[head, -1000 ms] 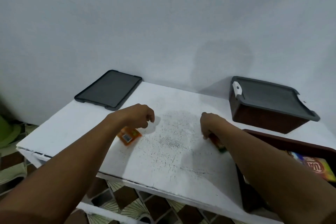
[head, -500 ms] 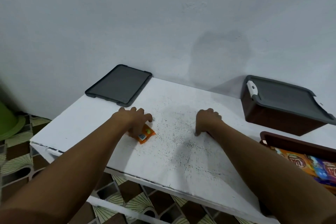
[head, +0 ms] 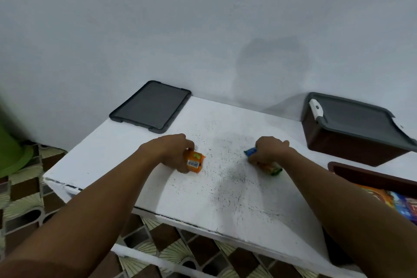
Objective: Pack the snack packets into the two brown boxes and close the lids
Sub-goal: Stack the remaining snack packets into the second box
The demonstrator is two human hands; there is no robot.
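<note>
My left hand [head: 172, 150] grips a small orange snack packet [head: 194, 161] with a barcode, at the middle of the white table [head: 225, 187]. My right hand [head: 268, 150] holds snack packets [head: 270, 168] against the table; a blue end [head: 250, 151] and an orange-green end stick out from under it. A brown box [head: 352, 142] with its grey lid shut stands at the back right. A second brown box [head: 370, 178], open, sits at the right edge with several colourful packets [head: 392, 201] inside.
A loose grey lid [head: 151, 106] lies flat at the table's back left corner, against the wall. A green object [head: 11, 153] stands on the tiled floor at the left. The table's front edge runs below my forearms.
Both hands have closed on packets: the left now grips the orange packet, and packets show under the right hand. The view has shifted left.
</note>
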